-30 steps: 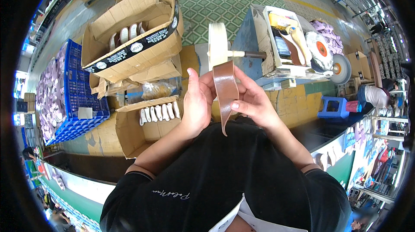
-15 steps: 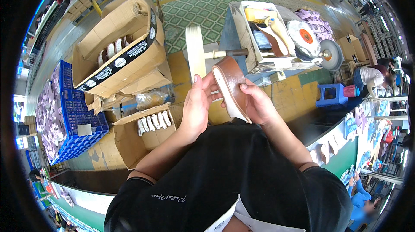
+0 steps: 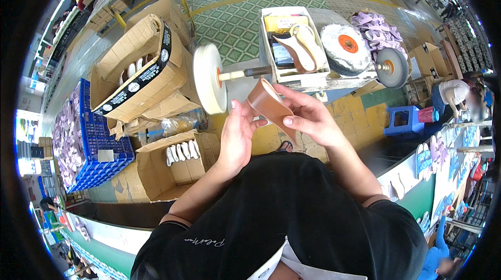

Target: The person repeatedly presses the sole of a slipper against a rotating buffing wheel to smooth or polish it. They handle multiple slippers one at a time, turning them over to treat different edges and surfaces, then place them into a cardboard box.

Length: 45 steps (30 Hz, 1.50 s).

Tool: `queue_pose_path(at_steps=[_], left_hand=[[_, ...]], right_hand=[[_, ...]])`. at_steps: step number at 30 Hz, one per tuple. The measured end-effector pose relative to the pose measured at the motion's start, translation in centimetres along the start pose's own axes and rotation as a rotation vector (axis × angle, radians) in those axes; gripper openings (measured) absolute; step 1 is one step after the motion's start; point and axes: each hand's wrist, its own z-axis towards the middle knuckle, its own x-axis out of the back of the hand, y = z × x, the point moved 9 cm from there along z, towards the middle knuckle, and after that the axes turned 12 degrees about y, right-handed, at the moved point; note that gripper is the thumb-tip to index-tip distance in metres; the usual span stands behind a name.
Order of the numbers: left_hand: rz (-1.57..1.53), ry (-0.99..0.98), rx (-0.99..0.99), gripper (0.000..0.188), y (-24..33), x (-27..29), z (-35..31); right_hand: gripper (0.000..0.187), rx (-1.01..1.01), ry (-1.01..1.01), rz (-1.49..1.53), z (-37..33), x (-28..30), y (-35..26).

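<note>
A brown wedge shoe sole [image 3: 270,105] with a pale inner edge is held up in front of my chest, tilted with its thick end away from me. My right hand [image 3: 311,119] grips its right side, thumb on the brown face and fingers behind. On the other side, my left hand [image 3: 238,136] has its thumb raised and its fingers curled against the sole's left edge, partly hidden. Just beyond the hands, a white polishing wheel [image 3: 202,79] sits on a horizontal shaft. Further right along the machine are a fluffy white buffing wheel [image 3: 334,53] and a grey wheel [image 3: 392,66].
A white box [image 3: 282,75] on the machine holds soles and a yellow packet. To the left are a large carton [image 3: 162,89] with soles, a smaller carton [image 3: 154,181] with several white-edged soles, and a blue crate [image 3: 104,141]. A blue stool [image 3: 402,122] stands right; people work beyond.
The sole has been turned, so more of its brown face and less of its pale side shows. My view has shifted, and the white polishing wheel now appears broader and further left.
</note>
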Motion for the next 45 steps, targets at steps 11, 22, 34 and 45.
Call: queue_pose_path(at_steps=[11,22,34,45], left_hand=[[-0.013,0.029,0.009,0.082,-3.7,-4.8,-2.8],[0.025,0.073,-0.011,0.067,-5.2,-5.5,-4.0],[0.359,0.226,-0.417,0.063,-3.0,-4.8,-4.7],[0.066,0.228,0.086,0.069,-6.6,-1.7,-2.5]], right_hand=[[0.065,0.003,-0.144,-0.229,-1.3,7.3,-3.2],[0.062,-0.005,-0.275,-0.222,-1.8,8.4,-2.8],[0.061,0.016,-0.092,-0.249,-3.4,5.2,3.1],[0.066,0.186,-0.303,-0.499,-4.5,4.2,-1.3]])
